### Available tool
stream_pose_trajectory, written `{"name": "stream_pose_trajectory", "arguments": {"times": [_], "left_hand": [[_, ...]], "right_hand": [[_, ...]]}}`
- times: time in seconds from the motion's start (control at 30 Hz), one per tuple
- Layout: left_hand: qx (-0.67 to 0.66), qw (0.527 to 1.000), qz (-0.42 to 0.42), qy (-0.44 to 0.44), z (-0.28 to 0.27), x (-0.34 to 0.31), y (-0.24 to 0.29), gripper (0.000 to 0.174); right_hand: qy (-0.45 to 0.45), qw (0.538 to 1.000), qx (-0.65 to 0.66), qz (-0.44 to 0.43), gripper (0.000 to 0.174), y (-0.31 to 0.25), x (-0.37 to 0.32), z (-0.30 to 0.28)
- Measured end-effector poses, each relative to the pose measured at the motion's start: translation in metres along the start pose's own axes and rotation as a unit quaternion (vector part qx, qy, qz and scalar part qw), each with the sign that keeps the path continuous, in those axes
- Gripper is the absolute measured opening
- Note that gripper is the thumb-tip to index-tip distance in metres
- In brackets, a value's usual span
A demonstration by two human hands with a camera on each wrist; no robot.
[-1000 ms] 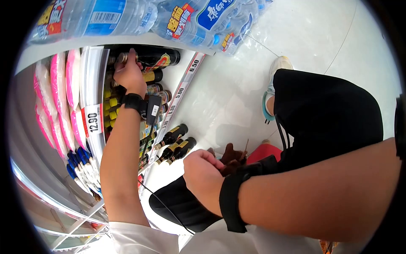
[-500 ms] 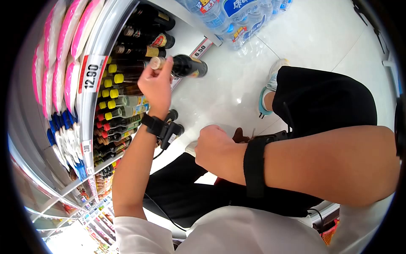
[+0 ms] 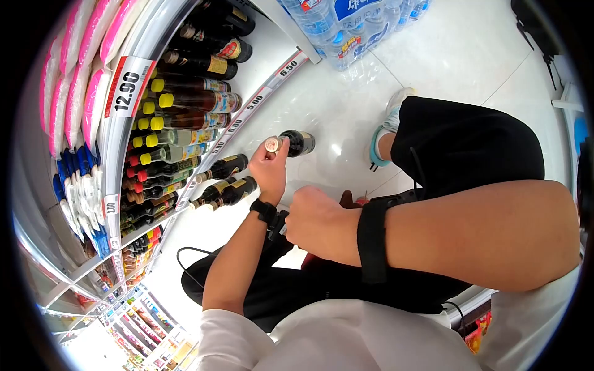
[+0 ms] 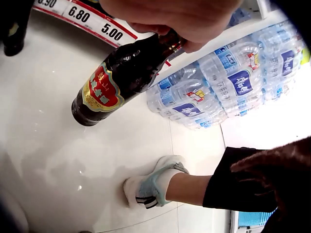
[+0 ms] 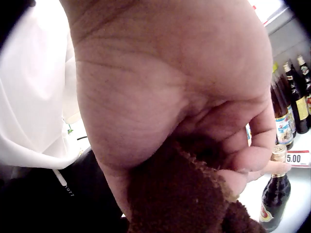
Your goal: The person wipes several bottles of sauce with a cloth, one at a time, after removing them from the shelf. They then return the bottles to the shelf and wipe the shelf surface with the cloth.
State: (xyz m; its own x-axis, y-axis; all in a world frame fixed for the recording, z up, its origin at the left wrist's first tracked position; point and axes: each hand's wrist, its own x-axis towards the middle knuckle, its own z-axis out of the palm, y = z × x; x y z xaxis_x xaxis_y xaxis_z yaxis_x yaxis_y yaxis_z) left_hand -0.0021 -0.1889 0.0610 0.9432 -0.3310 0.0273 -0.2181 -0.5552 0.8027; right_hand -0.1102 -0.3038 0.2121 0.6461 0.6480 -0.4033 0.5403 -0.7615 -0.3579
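Steadying, presumably, a dark glass bottle (image 4: 116, 80), the left hand (image 3: 270, 172) grips its neck; the right hand (image 3: 318, 217) clutches fuzzy brown cloth (image 5: 177, 194).

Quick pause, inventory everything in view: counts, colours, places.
Red-labelled glass bottle: one, dark, in left grip
Standing glass bottles: three, dark, white tiled floor
Mixed glass bottles: many, dark, amber, clear, lower shelf
Plump plastic bags: several, pink-white, upper shelf
Slim plastic packets: several, blue-white, beside bags
Clear plastic water bottles: many, blue-labelled, beside lower shelf
Rectangular price tags: several, red-white, shelf edges
Fuzzy fabric-like item: one, brown, in right grip
Distant goods: many, multicoloured, background
Cloth trousers: one pair, black, below grips
Left grip: one, at bottle neck
Right grip: one, around brown item
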Motion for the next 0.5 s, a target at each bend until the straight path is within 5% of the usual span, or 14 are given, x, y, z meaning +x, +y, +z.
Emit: {"name": "stream_pose_trajectory", "arguments": {"times": [0.07, 0.5], "left_hand": [[0.004, 0.998, -0.058, -0.013, 0.000, -0.007, -0.004, 0.026], [-0.015, 0.998, -0.065, -0.004, 0.016, -0.015, -0.028, 0.029]], "right_hand": [[0.000, 1.000, -0.016, 0.001, 0.006, 0.000, 0.001, 0.004], [-0.026, 1.000, -0.009, -0.003, 0.003, 0.004, 0.003, 0.011]]}}
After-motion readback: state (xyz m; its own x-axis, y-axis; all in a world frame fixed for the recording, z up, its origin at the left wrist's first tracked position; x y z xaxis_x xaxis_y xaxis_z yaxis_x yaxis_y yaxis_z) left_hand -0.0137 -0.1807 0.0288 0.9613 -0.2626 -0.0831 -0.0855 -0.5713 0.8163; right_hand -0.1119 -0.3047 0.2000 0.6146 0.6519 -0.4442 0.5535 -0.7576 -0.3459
